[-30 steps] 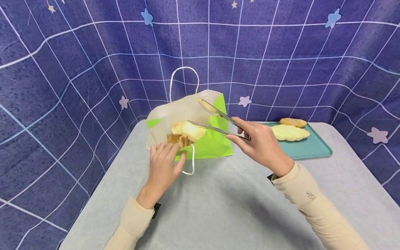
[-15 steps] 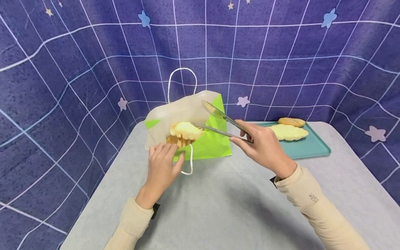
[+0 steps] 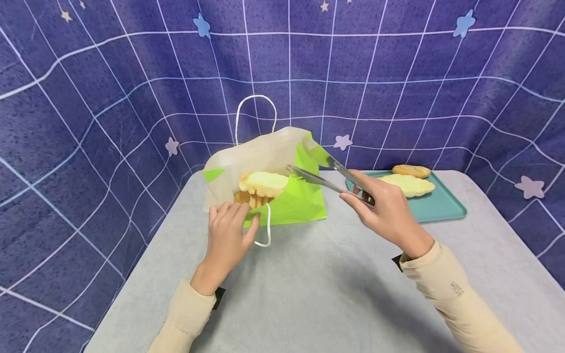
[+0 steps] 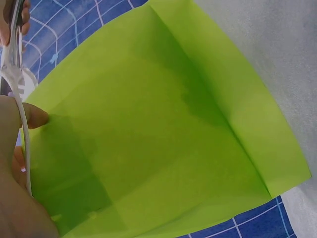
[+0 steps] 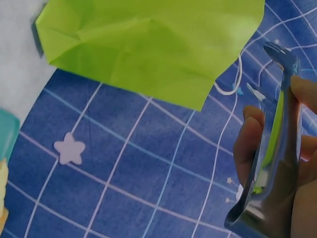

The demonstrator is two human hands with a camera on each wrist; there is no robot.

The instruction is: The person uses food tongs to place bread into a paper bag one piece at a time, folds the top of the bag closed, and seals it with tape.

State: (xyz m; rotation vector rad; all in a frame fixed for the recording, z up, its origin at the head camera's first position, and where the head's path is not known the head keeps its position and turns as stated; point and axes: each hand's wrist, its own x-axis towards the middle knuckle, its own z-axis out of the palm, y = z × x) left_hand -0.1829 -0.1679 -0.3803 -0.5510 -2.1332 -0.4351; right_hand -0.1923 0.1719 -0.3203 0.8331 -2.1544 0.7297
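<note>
A green paper bag (image 3: 304, 203) with a pale inside and white cord handles leans on the table, its mouth facing me. My left hand (image 3: 227, 238) holds the bag's near rim, fingers over the edge and thumb outside. Just inside the mouth lies a pale, ridged bread (image 3: 266, 183) on top of browner bread pieces (image 3: 251, 199). My right hand (image 3: 388, 208) grips metal tongs (image 3: 320, 182) at the bag's right side. The tongs' arms are spread with nothing between them. In the right wrist view, the tongs (image 5: 277, 193) show fork-like tips.
A teal tray (image 3: 441, 211) stands at the right of the table, partly behind my right hand. It carries a pale ridged bread (image 3: 410, 186) and a browner oval bread (image 3: 411, 170). A blue grid-patterned cloth (image 3: 379, 59) hangs behind and around the table.
My right hand has drawn the tongs rightward, off the pale bread, which stays in the bag's mouth. The bag's right side now bulges outward by the tongs. My left hand keeps its hold.
</note>
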